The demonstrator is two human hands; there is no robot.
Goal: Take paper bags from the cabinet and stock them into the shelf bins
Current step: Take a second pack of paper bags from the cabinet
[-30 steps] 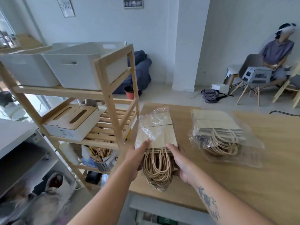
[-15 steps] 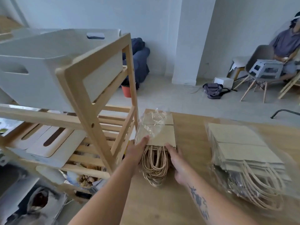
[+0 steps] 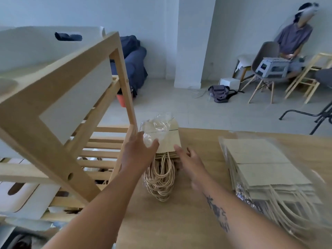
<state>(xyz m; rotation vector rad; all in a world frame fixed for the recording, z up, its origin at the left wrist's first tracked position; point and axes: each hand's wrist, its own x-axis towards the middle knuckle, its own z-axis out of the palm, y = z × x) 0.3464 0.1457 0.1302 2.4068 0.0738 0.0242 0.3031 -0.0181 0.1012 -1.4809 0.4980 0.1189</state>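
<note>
My left hand point(image 3: 139, 155) and right hand point(image 3: 188, 161) lie spread, fingers loose, on either side of the small stack of brown paper bags with twisted rope handles point(image 3: 164, 150), touching it but clasping nothing. It lies flat on the light wooden table point(image 3: 161, 221), half out of its crinkled clear plastic sleeve point(image 3: 156, 126). The pale wooden shelf frame point(image 3: 59, 108) with its white plastic bin point(image 3: 36, 49) stands at nine o'clock, and a bigger plastic-wrapped stack of brown bags point(image 3: 265, 168) at three o'clock.

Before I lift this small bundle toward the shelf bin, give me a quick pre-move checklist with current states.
1. Left hand on the small bag bundle: ok, touching its left edge.
2. Right hand on the bundle: ok, at its right edge.
3. Grip firm: cannot tell.
4. Plastic wrap clear of hands: not ok, loose under the left hand.
5. Wooden shelf post clearance: not ok, close beside.
6. Second bundle apart: ok.
</note>
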